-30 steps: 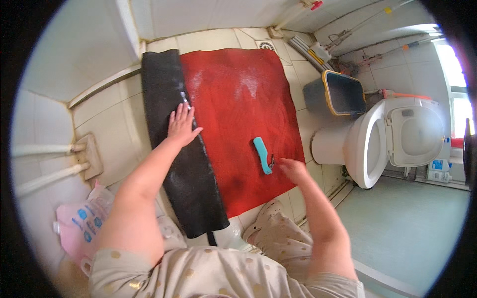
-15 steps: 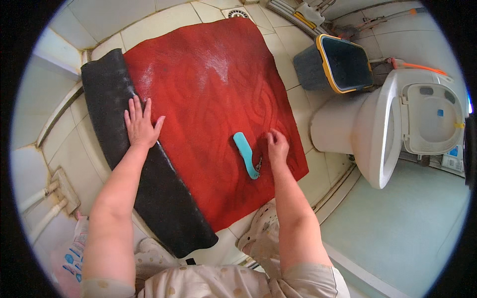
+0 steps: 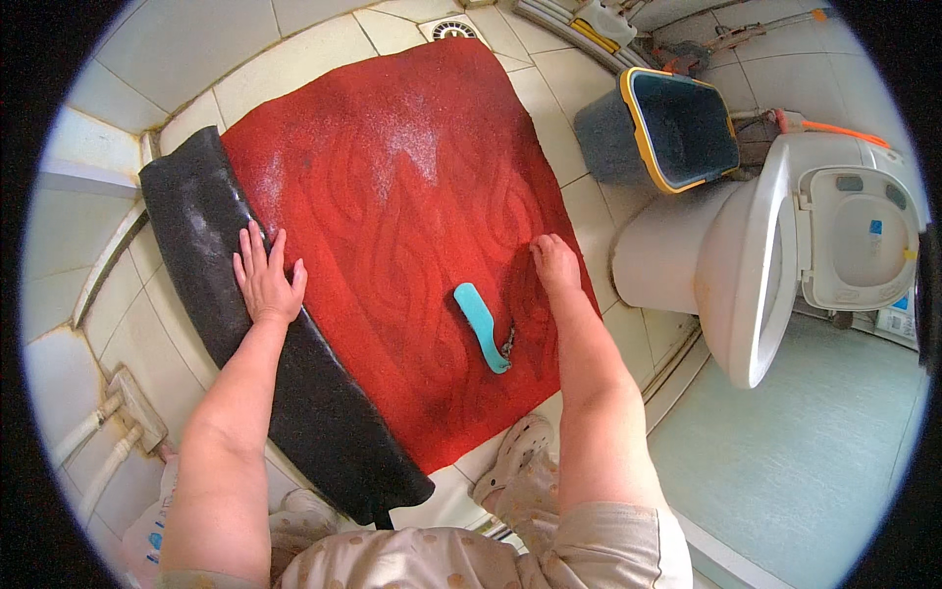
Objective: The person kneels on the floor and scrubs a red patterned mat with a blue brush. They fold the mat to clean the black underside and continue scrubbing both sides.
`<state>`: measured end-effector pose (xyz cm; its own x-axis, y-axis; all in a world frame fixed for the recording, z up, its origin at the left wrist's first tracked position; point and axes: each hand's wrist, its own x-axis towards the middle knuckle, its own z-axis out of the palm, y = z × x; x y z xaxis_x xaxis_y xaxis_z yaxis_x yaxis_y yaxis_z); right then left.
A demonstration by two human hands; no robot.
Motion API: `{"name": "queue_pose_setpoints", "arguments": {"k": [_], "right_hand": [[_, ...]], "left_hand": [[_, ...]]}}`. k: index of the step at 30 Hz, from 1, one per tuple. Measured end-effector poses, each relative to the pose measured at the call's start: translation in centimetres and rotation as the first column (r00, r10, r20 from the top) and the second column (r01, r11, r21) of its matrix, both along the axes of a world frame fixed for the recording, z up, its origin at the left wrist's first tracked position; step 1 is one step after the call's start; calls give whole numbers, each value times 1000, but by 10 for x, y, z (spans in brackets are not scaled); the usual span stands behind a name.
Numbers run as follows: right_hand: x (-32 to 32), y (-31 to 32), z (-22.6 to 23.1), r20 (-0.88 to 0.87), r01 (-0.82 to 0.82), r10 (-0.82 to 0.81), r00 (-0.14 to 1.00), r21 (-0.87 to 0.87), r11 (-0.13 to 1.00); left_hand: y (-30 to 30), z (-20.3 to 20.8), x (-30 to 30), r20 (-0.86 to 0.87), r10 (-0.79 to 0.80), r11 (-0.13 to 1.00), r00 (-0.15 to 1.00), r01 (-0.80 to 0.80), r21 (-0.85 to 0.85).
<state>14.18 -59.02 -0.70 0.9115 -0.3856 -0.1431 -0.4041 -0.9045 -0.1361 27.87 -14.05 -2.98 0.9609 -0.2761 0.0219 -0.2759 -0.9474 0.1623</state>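
Observation:
A red mat (image 3: 392, 245) with a faint swirl pattern lies on the tiled floor, with white powder-like patches on its far part. Its left side is folded over, showing a black underside (image 3: 324, 412). My left hand (image 3: 270, 287) rests flat on the fold, fingers spread across the black and red. Near the mat's right edge, my right hand (image 3: 556, 265) touches or hovers just over the red surface with fingertips pressed together; what they hold, if anything, is hidden. Between my hands lies a turquoise brush (image 3: 481, 329), its dark bristles toward the right.
A dark bucket (image 3: 613, 137) with a yellow rim stands beyond the mat on the right, beside a white toilet (image 3: 751, 265) with its lid raised. A floor drain (image 3: 453, 30) is at the far edge. White pipes (image 3: 108, 461) run along the left wall.
My right hand has shifted slightly up and right over the mat, still closed. My left hand stays spread on the fold. The view has moved a little, and the brush appears lower.

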Motion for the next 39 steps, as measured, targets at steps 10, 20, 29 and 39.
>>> {"name": "queue_pose_setpoints", "arguments": {"k": [10, 20, 29, 39], "right_hand": [[-156, -81, 38, -18, 475, -488, 873, -198, 857], [-143, 48, 42, 88, 124, -145, 985, 209, 970], [-100, 183, -3, -51, 88, -84, 995, 71, 994], [257, 106, -17, 46, 194, -195, 980, 24, 981]], "left_hand": [[4, 0, -1, -6, -10, 999, 1000, 10, -35], [4, 6, 2, -18, 4, 997, 1000, -6, -74], [7, 14, 3, -95, 23, 994, 995, -33, -108], [2, 20, 6, -166, 38, 991, 985, -58, -119]]}}
